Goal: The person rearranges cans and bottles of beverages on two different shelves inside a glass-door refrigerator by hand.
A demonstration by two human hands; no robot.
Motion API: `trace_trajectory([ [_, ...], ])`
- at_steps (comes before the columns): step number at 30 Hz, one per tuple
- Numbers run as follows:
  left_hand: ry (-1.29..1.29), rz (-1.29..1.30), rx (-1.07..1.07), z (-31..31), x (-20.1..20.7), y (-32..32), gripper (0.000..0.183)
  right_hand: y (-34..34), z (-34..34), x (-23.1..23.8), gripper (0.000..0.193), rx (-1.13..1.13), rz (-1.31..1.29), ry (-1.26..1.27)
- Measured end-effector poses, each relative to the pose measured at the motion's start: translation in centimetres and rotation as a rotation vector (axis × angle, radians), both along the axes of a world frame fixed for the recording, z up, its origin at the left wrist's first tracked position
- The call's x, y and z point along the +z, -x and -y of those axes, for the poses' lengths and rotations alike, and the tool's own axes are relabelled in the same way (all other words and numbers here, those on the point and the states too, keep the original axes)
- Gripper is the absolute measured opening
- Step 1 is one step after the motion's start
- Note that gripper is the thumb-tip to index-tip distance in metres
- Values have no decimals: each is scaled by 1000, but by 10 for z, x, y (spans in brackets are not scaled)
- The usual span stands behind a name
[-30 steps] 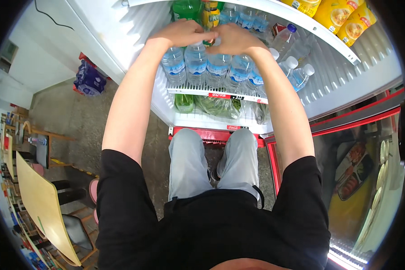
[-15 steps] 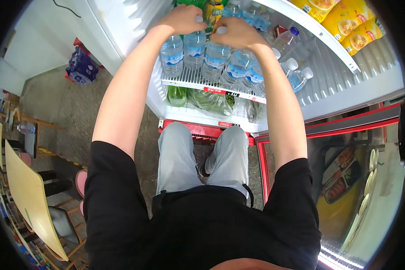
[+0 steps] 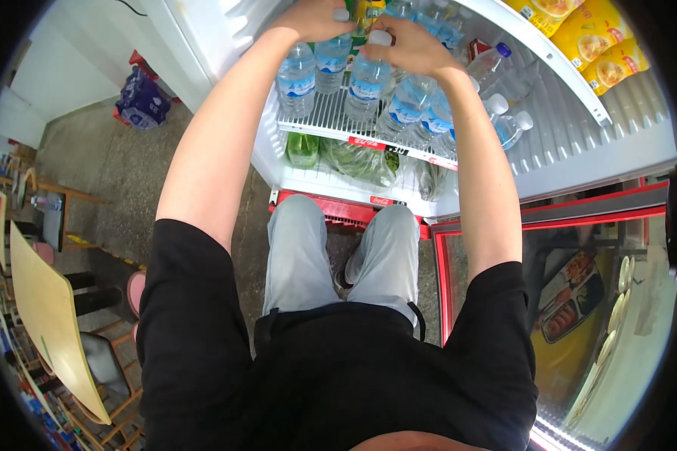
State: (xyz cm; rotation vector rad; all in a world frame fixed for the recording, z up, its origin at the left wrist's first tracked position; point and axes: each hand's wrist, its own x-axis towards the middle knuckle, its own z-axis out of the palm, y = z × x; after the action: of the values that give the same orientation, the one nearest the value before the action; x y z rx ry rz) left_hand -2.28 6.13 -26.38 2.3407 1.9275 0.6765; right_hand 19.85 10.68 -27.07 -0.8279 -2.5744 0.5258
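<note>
Several clear water bottles with blue labels stand on a white wire shelf (image 3: 331, 113) inside an open refrigerator. My right hand (image 3: 417, 49) is closed round the neck of a white-capped bottle (image 3: 365, 86) at the front of the shelf. My left hand (image 3: 312, 21) reaches in from the left and is closed at the neck of a second bottle (image 3: 331, 64), set further back; part of that neck is hidden by the fingers. Left of it stands another water bottle (image 3: 297, 83). Between my hands, a yellow drink container (image 3: 368, 13) shows behind the bottles.
A purple-capped bottle (image 3: 493, 64) is among other bottles to the right. Yellow packets (image 3: 587, 37) fill the upper shelf. Bagged greens (image 3: 357, 159) lie on the shelf below. The red-edged door (image 3: 579, 218) hangs open at right. A purple pack (image 3: 143, 101) and a table (image 3: 49, 316) are at left.
The bottle in my left hand has gone deeper into the shelf. My right hand's bottle now stands apart from its neighbours, with a gap beside it. The view has shifted slightly.
</note>
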Motion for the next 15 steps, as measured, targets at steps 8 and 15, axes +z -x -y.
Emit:
trace_trajectory([
  [8, 19, 2, -56, 1, -2, -3, 51, 3, 9, 5, 43, -35, 24, -114],
  [15, 199, 32, 24, 11, 14, -17, 69, -1, -5, -7, 56, -125, -47, -148],
])
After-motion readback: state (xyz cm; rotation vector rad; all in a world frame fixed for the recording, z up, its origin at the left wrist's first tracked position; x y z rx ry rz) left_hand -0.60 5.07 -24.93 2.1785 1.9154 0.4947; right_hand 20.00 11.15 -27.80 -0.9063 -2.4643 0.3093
